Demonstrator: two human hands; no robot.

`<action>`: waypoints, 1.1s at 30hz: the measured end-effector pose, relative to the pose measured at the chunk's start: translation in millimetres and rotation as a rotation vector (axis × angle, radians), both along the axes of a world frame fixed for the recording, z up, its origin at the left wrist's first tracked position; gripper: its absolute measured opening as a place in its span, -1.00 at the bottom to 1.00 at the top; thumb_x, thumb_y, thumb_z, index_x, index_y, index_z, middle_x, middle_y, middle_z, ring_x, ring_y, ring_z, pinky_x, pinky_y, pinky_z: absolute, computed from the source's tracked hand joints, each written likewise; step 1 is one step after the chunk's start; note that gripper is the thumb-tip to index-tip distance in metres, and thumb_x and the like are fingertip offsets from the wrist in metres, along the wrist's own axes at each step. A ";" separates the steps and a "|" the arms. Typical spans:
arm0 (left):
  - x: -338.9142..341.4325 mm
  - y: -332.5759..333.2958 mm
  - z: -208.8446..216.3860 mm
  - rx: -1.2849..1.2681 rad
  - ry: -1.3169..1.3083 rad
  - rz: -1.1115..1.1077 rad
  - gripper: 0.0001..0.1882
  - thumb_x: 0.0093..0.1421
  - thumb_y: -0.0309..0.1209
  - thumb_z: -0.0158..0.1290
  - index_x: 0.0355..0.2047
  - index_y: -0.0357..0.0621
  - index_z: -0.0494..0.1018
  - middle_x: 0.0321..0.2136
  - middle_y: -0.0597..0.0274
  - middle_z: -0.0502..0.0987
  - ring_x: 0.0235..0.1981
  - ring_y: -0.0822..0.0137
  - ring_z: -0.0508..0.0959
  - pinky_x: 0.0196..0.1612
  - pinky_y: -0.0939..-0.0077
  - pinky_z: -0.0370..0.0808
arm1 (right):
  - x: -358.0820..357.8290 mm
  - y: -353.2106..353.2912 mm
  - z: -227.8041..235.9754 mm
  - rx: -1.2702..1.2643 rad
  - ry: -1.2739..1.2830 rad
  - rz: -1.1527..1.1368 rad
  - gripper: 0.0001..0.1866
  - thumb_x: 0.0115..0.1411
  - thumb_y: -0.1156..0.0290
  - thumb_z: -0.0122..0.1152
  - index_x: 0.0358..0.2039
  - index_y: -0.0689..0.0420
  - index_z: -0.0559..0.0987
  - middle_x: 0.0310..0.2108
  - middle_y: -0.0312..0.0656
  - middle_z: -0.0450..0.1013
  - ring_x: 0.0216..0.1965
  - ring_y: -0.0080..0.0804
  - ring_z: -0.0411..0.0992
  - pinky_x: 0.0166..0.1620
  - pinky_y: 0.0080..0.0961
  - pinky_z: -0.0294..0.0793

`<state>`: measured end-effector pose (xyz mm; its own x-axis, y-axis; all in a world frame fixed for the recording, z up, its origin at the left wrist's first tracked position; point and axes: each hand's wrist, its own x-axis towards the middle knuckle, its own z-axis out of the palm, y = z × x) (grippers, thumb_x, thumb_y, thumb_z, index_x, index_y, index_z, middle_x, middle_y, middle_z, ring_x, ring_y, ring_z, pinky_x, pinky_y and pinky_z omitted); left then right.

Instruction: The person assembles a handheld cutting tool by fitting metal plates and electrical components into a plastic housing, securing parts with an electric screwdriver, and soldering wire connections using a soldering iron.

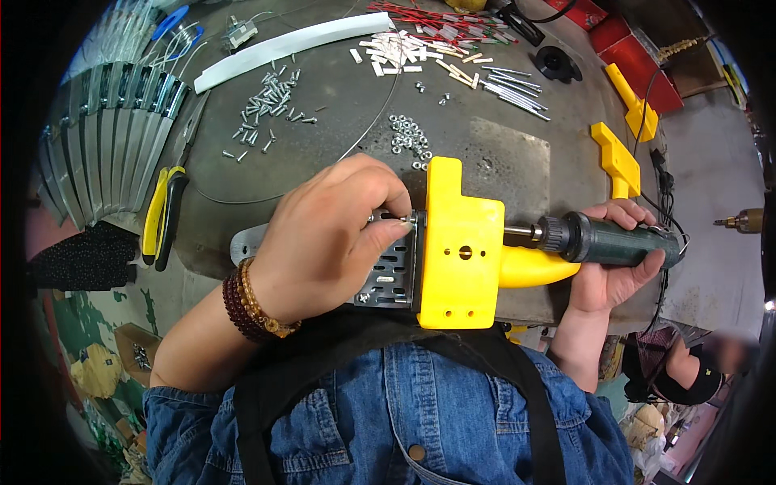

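My right hand (606, 279) is wrapped round a dark green electric screwdriver (622, 242), whose bit points left against a yellow plastic handle piece (477, 218). That piece stands upright in front of me, with round holes in its face and a curved grip to the right. A slotted metal part (392, 271) butts against its left side. Over the metal part, my left hand (339, 218) is closed, thumb and forefinger pinched beside the joint on a tiny metal piece that I cannot make out. The left palm hides much of the metal part.
Beyond my hands lie loose screws (271, 101), nuts (410, 139), long metal rods (517, 89) and small white pieces (392, 52). Yellow-handled pliers (164, 214) and a row of metal blades (113, 137) are left. Other yellow pieces (618, 162) lie right; a person (683, 368) is behind.
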<state>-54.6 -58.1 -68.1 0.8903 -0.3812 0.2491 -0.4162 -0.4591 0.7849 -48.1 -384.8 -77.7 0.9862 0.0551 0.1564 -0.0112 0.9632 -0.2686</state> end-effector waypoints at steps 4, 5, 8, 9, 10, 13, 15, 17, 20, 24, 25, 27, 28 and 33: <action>0.3 -0.4 2.0 -0.010 0.008 -0.009 -0.82 0.04 -0.61 0.16 -0.33 -0.26 0.43 -0.30 0.06 0.48 -0.21 0.10 0.50 -0.10 0.35 0.42 | 0.1 -0.2 0.4 -0.026 0.007 -0.014 -0.51 -0.11 0.39 0.53 -0.16 -0.09 0.48 -0.17 -0.43 0.29 -0.11 -0.53 0.34 0.26 -0.17 0.07; 0.0 -0.7 2.2 -0.018 0.007 -0.007 -0.82 0.04 -0.61 0.16 -0.33 -0.26 0.43 -0.30 0.06 0.48 -0.21 0.10 0.50 -0.10 0.35 0.42 | 0.3 -0.3 0.0 -0.017 0.003 -0.009 -0.50 -0.10 0.39 0.53 -0.15 -0.10 0.47 -0.17 -0.43 0.29 -0.11 -0.53 0.33 0.26 -0.17 0.07; 0.2 -2.2 2.0 -0.033 0.005 -0.003 -0.82 0.03 -0.62 0.16 -0.34 -0.27 0.43 -0.32 0.06 0.49 -0.22 0.10 0.50 -0.10 0.35 0.42 | 0.4 -0.3 -0.7 -0.013 -0.009 -0.004 -0.49 -0.10 0.38 0.52 -0.13 -0.10 0.46 -0.17 -0.43 0.30 -0.11 -0.53 0.34 0.26 -0.18 0.07; 0.2 -2.6 1.9 -0.040 0.005 -0.001 -0.82 0.02 -0.63 0.16 -0.34 -0.27 0.44 -0.32 0.07 0.49 -0.22 0.11 0.50 -0.11 0.35 0.43 | 0.4 -0.3 -0.8 -0.018 -0.019 -0.001 -0.48 -0.09 0.38 0.52 -0.12 -0.10 0.45 -0.17 -0.43 0.30 -0.10 -0.53 0.34 0.26 -0.18 0.07; 0.6 -2.9 1.2 -0.040 0.006 -0.003 -0.82 0.02 -0.63 0.16 -0.34 -0.27 0.44 -0.32 0.07 0.49 -0.22 0.11 0.50 -0.11 0.35 0.43 | 0.4 0.5 -0.1 -0.019 -0.018 -0.003 -0.48 -0.09 0.38 0.52 -0.12 -0.10 0.45 -0.17 -0.43 0.30 -0.10 -0.53 0.34 0.26 -0.18 0.07; 1.1 -3.3 -0.5 -0.055 -0.009 -0.009 -0.83 0.01 -0.65 0.16 -0.36 -0.27 0.44 -0.34 0.08 0.50 -0.23 0.12 0.51 -0.12 0.36 0.43 | 0.5 2.1 1.5 -0.040 -0.001 0.007 -0.46 -0.08 0.39 0.51 -0.10 -0.10 0.43 -0.17 -0.42 0.30 -0.10 -0.52 0.34 0.27 -0.19 0.06; 1.0 -3.8 0.1 -0.067 -0.010 -0.006 -0.83 0.00 -0.68 0.16 -0.38 -0.27 0.44 -0.35 0.08 0.50 -0.24 0.14 0.51 -0.14 0.37 0.43 | 0.8 0.2 -1.5 -0.053 0.016 -0.020 -0.46 -0.07 0.39 0.50 -0.09 -0.10 0.42 -0.17 -0.41 0.31 -0.10 -0.51 0.34 0.27 -0.20 0.06; 1.1 -4.1 -0.6 -0.081 -0.009 -0.011 -0.83 0.00 -0.68 0.15 -0.38 -0.27 0.45 -0.36 0.09 0.50 -0.25 0.15 0.51 -0.14 0.37 0.43 | 1.3 -0.8 -2.6 -0.047 0.004 -0.015 -0.47 -0.07 0.40 0.50 -0.10 -0.10 0.42 -0.17 -0.41 0.31 -0.10 -0.52 0.34 0.27 -0.20 0.06; 1.0 -4.3 -0.2 -0.086 -0.009 -0.012 -0.83 0.00 -0.68 0.15 -0.38 -0.27 0.45 -0.36 0.09 0.51 -0.26 0.15 0.51 -0.15 0.38 0.44 | -0.1 0.6 -0.1 -0.043 0.002 -0.016 -0.49 -0.07 0.39 0.50 -0.11 -0.10 0.44 -0.17 -0.41 0.32 -0.10 -0.52 0.34 0.27 -0.20 0.07; 1.2 -4.4 -0.9 -0.075 -0.023 -0.002 -0.83 0.00 -0.67 0.16 -0.38 -0.26 0.45 -0.36 0.09 0.51 -0.25 0.14 0.52 -0.15 0.38 0.44 | 1.6 -2.2 -3.3 -0.047 -0.051 -0.005 -0.46 -0.06 0.37 0.50 -0.05 -0.11 0.47 -0.17 -0.42 0.33 -0.11 -0.54 0.35 0.27 -0.22 0.08; 0.9 -4.2 -0.7 -0.073 -0.026 -0.002 -0.83 0.00 -0.67 0.16 -0.38 -0.26 0.45 -0.36 0.09 0.51 -0.25 0.14 0.52 -0.15 0.38 0.44 | 1.5 -2.3 -3.5 -0.046 -0.053 -0.005 -0.46 -0.06 0.37 0.50 -0.05 -0.11 0.47 -0.17 -0.42 0.33 -0.11 -0.54 0.35 0.27 -0.22 0.08; 0.1 -2.7 0.4 -0.069 -0.006 -0.001 -0.83 0.00 -0.65 0.17 -0.37 -0.26 0.46 -0.33 0.08 0.52 -0.22 0.11 0.52 -0.13 0.36 0.44 | 1.2 -1.8 -2.9 -0.080 -0.062 -0.021 -0.46 -0.07 0.34 0.51 -0.04 -0.14 0.50 -0.15 -0.45 0.34 -0.11 -0.55 0.35 0.26 -0.19 0.11; 0.3 -0.3 1.1 -0.065 -0.013 0.001 -0.83 0.00 -0.65 0.17 -0.37 -0.26 0.46 -0.33 0.08 0.52 -0.22 0.11 0.52 -0.13 0.36 0.44 | 1.1 -1.6 -0.2 -0.077 -0.069 -0.019 -0.46 -0.07 0.34 0.51 -0.04 -0.14 0.50 -0.15 -0.45 0.34 -0.11 -0.55 0.35 0.26 -0.19 0.11; -13.6 20.0 19.2 0.315 -0.259 -0.049 -0.51 -0.04 -0.40 0.31 -0.10 -0.27 0.44 -0.22 0.00 0.49 -0.19 0.03 0.51 -0.10 0.31 0.44 | -8.4 -33.0 28.2 -0.096 -0.271 -0.096 -0.49 -0.19 0.40 0.59 -0.26 -0.14 0.46 -0.24 -0.61 0.38 -0.28 -0.69 0.36 0.25 -0.26 0.20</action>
<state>-68.1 -38.1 -48.9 0.7925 -0.5151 0.3265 -0.6087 -0.6352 0.4754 -56.5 -417.9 -49.5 0.9106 -0.0094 0.4131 0.1635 0.9264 -0.3392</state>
